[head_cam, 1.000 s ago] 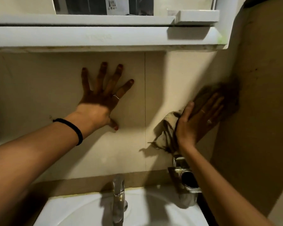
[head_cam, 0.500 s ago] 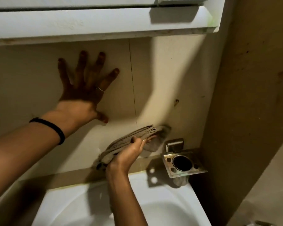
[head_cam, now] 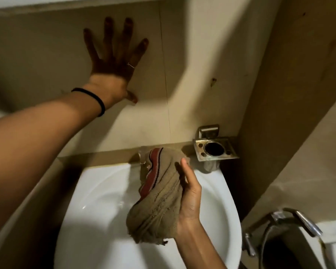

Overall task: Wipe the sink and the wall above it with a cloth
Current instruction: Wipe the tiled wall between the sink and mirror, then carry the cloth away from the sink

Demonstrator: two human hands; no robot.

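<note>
right hand grip: closing round bunched tan cloth with red stripe, thumb pinching it | cloth hanging over white ceramic sink, long axis running 1-to-7 o'clock | beige tiled wall lying at 12 o'clock | left hand pressing flat, fingers spread, at 11 o'clock.

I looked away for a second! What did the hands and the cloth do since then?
The right hand brought the brown cloth down off the tiled wall, from up by the corner to over the white sink, gripping it all the way. The left hand stayed spread flat on the wall. The metal holder did not move.
</note>
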